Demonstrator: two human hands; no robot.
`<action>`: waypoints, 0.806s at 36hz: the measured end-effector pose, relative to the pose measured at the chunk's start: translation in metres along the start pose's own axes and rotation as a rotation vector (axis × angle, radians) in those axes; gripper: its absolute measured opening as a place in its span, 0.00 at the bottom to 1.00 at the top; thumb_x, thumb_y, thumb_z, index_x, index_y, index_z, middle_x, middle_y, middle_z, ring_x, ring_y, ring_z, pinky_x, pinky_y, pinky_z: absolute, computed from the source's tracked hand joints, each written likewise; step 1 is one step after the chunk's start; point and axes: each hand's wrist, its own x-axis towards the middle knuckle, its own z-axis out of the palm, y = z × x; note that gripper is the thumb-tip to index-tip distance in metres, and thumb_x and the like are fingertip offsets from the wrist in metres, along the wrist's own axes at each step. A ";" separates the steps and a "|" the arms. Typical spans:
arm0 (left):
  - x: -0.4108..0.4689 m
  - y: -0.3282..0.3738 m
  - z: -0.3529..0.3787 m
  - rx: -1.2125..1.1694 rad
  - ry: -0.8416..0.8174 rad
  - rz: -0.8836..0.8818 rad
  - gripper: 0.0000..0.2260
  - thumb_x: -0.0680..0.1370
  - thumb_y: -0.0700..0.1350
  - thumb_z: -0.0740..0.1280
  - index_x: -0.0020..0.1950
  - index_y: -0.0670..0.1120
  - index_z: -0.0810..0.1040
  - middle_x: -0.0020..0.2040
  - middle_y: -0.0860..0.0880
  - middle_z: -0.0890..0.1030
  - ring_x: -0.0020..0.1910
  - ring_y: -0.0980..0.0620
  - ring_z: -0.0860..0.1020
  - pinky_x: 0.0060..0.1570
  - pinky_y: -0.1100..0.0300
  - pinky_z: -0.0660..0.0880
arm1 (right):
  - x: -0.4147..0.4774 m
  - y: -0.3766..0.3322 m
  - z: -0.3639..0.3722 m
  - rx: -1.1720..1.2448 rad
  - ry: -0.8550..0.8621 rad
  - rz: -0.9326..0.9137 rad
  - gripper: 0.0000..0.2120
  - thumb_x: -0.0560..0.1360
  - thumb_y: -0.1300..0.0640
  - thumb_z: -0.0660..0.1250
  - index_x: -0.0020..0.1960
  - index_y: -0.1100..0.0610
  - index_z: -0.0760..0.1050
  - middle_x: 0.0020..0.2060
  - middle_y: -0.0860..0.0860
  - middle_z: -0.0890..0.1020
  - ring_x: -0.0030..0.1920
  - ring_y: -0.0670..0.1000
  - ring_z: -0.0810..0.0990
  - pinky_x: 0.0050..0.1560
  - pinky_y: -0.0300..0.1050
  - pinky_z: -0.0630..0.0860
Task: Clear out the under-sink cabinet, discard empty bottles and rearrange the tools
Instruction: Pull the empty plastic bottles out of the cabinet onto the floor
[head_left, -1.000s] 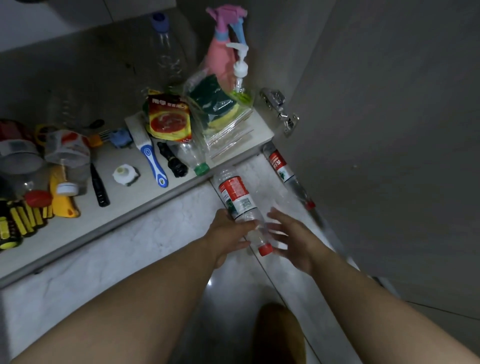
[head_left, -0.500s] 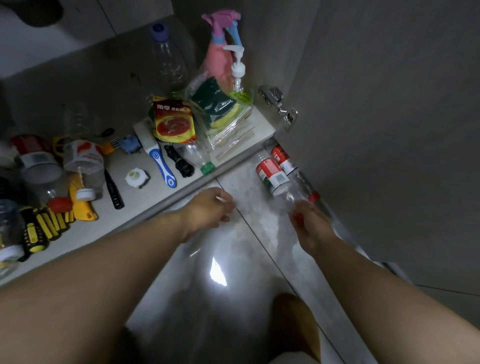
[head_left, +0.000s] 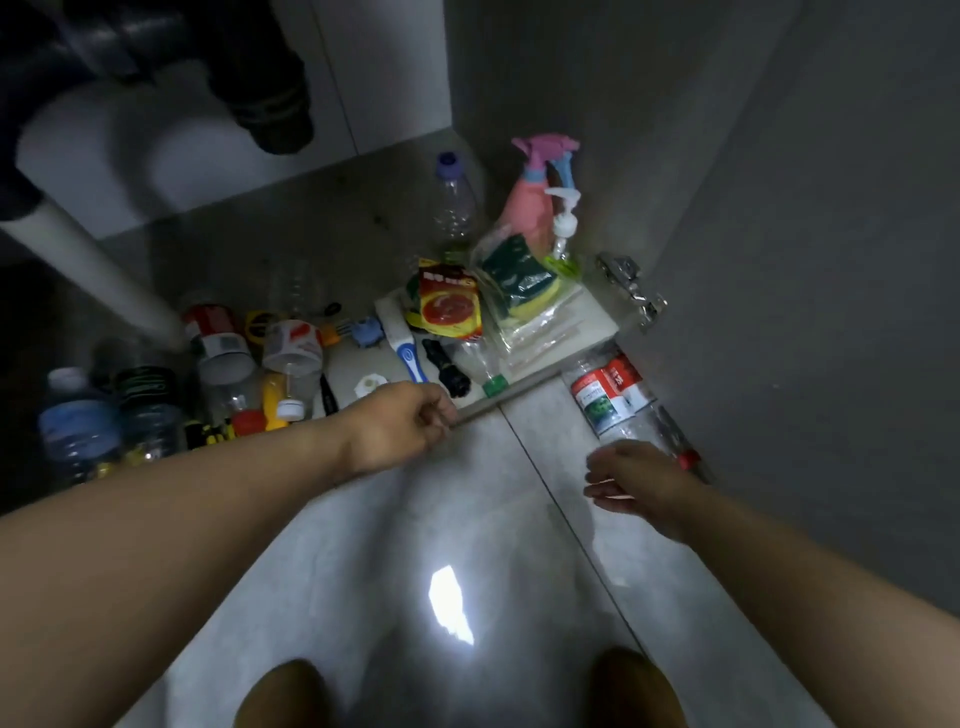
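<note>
Though both hands are out over the glossy grey floor tiles (head_left: 519, 530), neither holds anything: the left hand (head_left: 400, 428) hangs loosely curled with an empty grip at the cabinet's front edge (head_left: 524, 387), and the right hand (head_left: 631, 480) is released, fingers spread, just short of the clear plastic bottle with a red-and-white label and red cap (head_left: 621, 402), which lies on its side on the floor against the grey cabinet door (head_left: 779, 364). A second such bottle seems to lie behind it, though the dim light makes that hard to tell.

The main risk is rolling: the bottle is a smooth, light, thin-walled cylinder on polished tile, so a nudge from the right hand could send it away or under the door. Reaching into the cabinet could also topple the tall, top-heavy pieces: the pink spray bottle with a pink trigger head (head_left: 535, 202), the small white pump dispenser (head_left: 563, 223) and the clear bottle with a purple cap (head_left: 453, 202). They would fall onto the crinkly bagged green-and-yellow sponges (head_left: 519, 283) and the blue-and-white plastic brush handle (head_left: 405, 348).
</note>
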 end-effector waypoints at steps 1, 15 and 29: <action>-0.002 -0.005 -0.005 -0.012 0.052 -0.007 0.09 0.78 0.38 0.68 0.55 0.47 0.82 0.49 0.49 0.84 0.48 0.51 0.82 0.51 0.65 0.78 | -0.006 -0.012 0.007 -0.091 -0.067 -0.063 0.10 0.79 0.62 0.66 0.60 0.63 0.76 0.54 0.62 0.82 0.50 0.57 0.85 0.48 0.46 0.83; -0.010 -0.107 -0.039 -0.080 0.799 -0.560 0.29 0.75 0.54 0.70 0.72 0.44 0.66 0.68 0.34 0.69 0.65 0.31 0.72 0.63 0.44 0.73 | 0.042 -0.089 0.123 -0.572 0.269 -0.305 0.22 0.74 0.51 0.73 0.60 0.64 0.72 0.52 0.62 0.81 0.51 0.61 0.84 0.52 0.59 0.83; -0.003 -0.124 -0.035 -0.207 0.670 -0.624 0.24 0.74 0.52 0.73 0.63 0.46 0.66 0.60 0.40 0.79 0.59 0.37 0.78 0.54 0.46 0.78 | 0.057 -0.084 0.133 -0.300 0.295 -0.255 0.08 0.71 0.59 0.73 0.40 0.61 0.75 0.42 0.64 0.85 0.43 0.63 0.86 0.50 0.62 0.83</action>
